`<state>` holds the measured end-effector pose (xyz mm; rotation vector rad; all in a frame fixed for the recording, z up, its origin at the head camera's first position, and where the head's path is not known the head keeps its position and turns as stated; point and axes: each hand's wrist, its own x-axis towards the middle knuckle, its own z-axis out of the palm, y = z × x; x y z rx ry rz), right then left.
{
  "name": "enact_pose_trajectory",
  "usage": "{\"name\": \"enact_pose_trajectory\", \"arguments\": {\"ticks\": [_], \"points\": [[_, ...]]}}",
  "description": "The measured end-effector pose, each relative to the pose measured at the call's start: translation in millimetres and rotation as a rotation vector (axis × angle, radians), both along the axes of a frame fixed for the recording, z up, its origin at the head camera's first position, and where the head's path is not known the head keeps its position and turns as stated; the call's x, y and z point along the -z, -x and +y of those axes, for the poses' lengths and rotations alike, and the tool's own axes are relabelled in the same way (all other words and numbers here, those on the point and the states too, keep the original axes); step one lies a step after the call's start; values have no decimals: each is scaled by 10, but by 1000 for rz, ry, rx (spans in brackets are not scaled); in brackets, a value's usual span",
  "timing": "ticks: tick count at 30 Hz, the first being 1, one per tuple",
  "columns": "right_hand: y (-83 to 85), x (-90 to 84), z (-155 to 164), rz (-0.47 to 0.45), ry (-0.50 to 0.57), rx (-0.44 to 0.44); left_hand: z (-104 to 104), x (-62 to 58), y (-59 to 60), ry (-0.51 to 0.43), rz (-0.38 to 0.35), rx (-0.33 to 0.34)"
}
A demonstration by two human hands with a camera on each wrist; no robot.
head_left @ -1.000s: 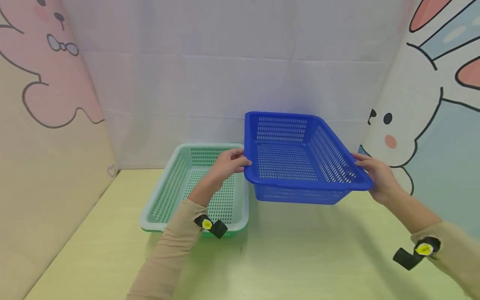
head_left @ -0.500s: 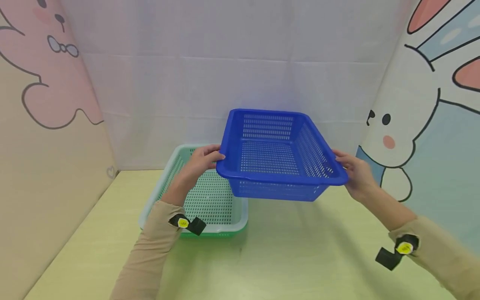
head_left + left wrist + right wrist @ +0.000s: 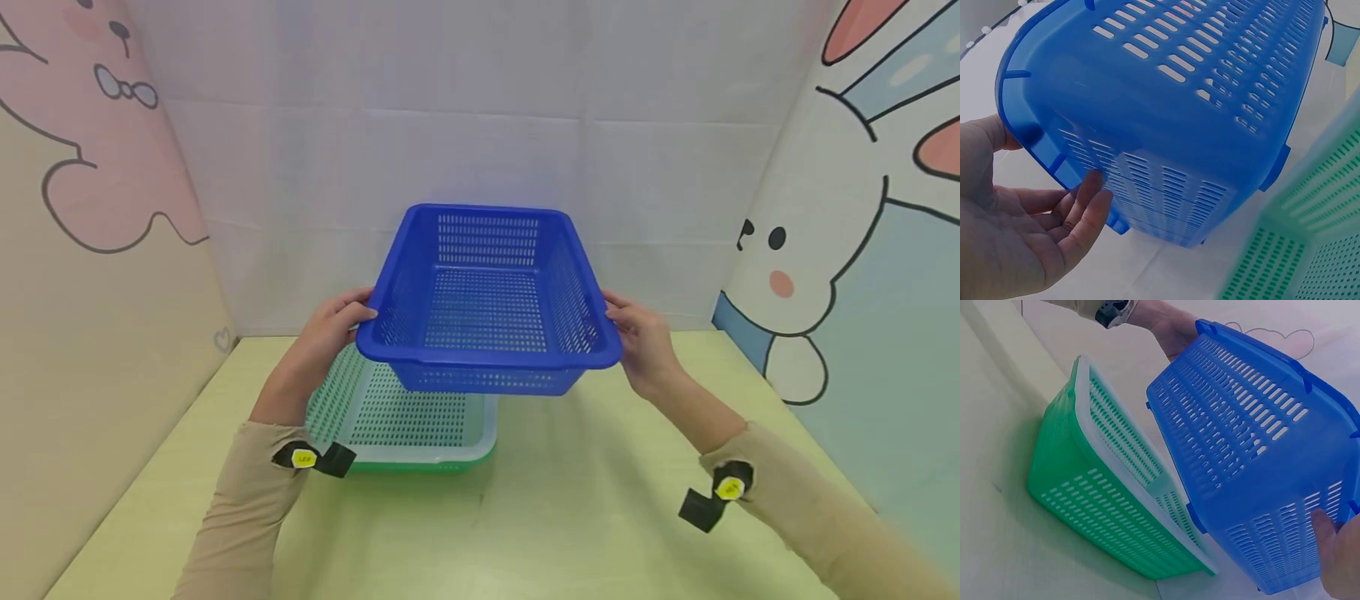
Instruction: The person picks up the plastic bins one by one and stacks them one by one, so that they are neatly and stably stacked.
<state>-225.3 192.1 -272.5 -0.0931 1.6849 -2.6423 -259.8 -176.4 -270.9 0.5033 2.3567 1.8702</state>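
A blue plastic basket point(image 3: 487, 308) with slotted walls is held up in the air, its inside facing me and nothing in it. My left hand point(image 3: 324, 342) grips its left rim, thumb on top and fingers beneath; the left wrist view shows those fingers point(image 3: 1079, 212) against the slotted side. On the other side, my right hand point(image 3: 643, 342) grips the right rim. Below and behind the blue basket, a basket with a white-green inside point(image 3: 420, 454) and a green outside point(image 3: 1110, 506) stands on the table, partly covered by the blue one in the head view.
The pale yellow-green table point(image 3: 585, 517) runs back to a white cloth wall point(image 3: 480, 100). Side panels carry cartoon drawings, a pink animal point(image 3: 112, 167) at left and a white rabbit point(image 3: 810, 233) at right.
Both hands have carried the blue basket leftward from beside the green basket, so that it now hangs over its back part. The green basket has stayed in place.
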Motion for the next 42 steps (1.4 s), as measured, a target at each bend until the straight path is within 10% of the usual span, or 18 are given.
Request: {"name": "enact_pose_trajectory", "arguments": {"ticks": [15,24,42], "points": [[132,174,-624,44,-27,-21,-686,117,-87,21,83,-29],[115,334,-899,13,-20,3,-951,265,-77,-133,59,30],[86,727,-1140,-4,-102,25,-1250,654,0,53,30,-59]]}}
